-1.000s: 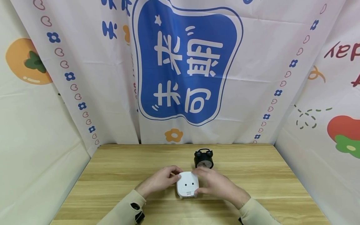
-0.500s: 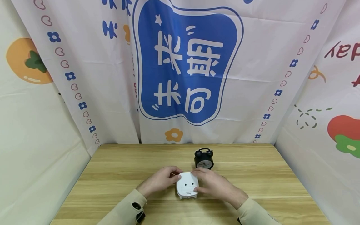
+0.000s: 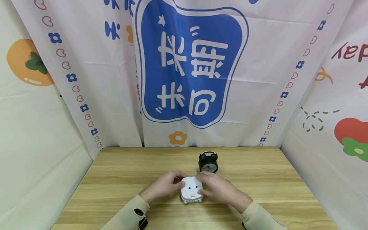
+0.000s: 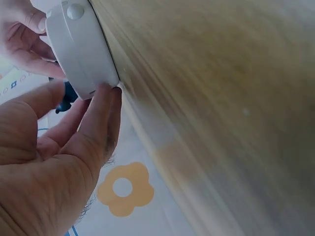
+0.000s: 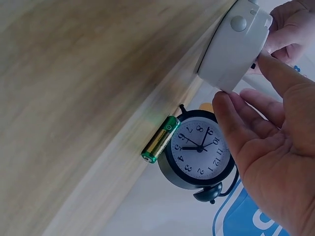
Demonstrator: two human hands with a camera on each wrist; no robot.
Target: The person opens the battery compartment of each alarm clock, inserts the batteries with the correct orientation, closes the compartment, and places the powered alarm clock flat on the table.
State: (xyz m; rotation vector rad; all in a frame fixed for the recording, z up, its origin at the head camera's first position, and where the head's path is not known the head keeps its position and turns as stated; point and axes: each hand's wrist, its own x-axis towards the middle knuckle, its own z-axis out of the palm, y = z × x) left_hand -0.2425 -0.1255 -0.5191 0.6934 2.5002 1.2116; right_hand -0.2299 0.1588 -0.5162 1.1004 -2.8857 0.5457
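A white rounded-square device [image 3: 191, 186] lies on the table, two small dark dots and a small latch-like part on its upper face. My left hand [image 3: 166, 185] holds its left far corner, thumb on top. My right hand [image 3: 219, 188] grips the right side, thumb on the face and fingers at the far edge. In the left wrist view, left fingertips [image 4: 102, 89] touch the device's side [image 4: 81, 51] near the table. Small round feet show on its near side. A black twin-bell alarm clock [image 3: 208, 163] stands just beyond my right fingers.
A green and gold battery [image 5: 161, 139] lies in front of the alarm clock in the right wrist view; my right hand hides it from the head view. The wooden table [image 3: 129, 169] ends at a printed white cloth [image 3: 258, 95] behind, with more cloth on both sides.
The device has shifted very slightly under my hands. My left thumb has slid a little nearer to me and my right thumb slightly farther up its face. The alarm clock stays put.
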